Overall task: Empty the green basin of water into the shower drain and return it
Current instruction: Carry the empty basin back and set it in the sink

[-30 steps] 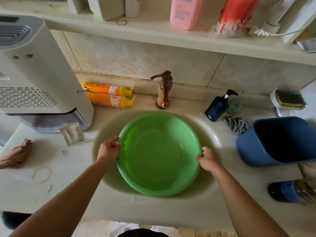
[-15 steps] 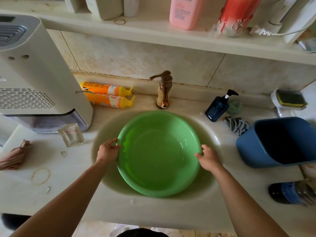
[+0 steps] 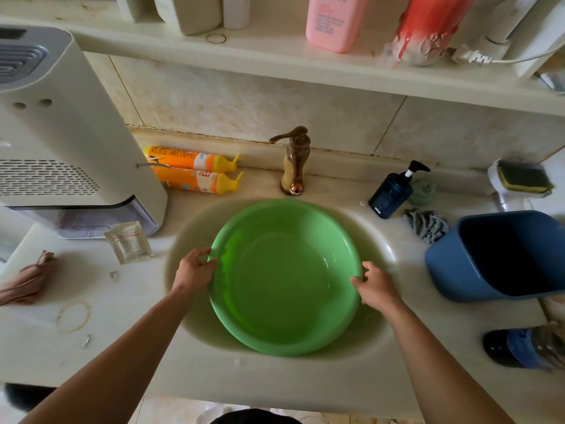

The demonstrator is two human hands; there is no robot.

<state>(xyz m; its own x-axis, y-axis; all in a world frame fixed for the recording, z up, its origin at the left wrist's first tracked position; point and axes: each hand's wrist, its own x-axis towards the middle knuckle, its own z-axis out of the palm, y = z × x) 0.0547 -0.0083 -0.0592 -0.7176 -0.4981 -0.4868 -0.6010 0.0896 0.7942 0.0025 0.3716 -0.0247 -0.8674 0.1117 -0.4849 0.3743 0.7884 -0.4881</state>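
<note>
A round green basin (image 3: 284, 328) holding clear water sits in the cream sink bowl (image 3: 380, 240) under a bronze tap (image 3: 294, 162). My left hand (image 3: 195, 270) grips the basin's left rim, fingers curled over the edge. On the opposite side, my right hand (image 3: 376, 287) holds the right rim the same way. The basin looks level and rests low in the bowl. No shower drain is in view.
A white appliance (image 3: 64, 142) stands at the left with two orange bottles (image 3: 195, 172) beside it. A dark pump bottle (image 3: 394, 191), a grey rag (image 3: 426, 224) and a blue bin (image 3: 501, 255) lie at the right. A shelf with bottles (image 3: 333, 21) overhangs the counter.
Both hands stay on the basin's rim at the same spots. The basin has hardly moved; the view has shifted very slightly.
</note>
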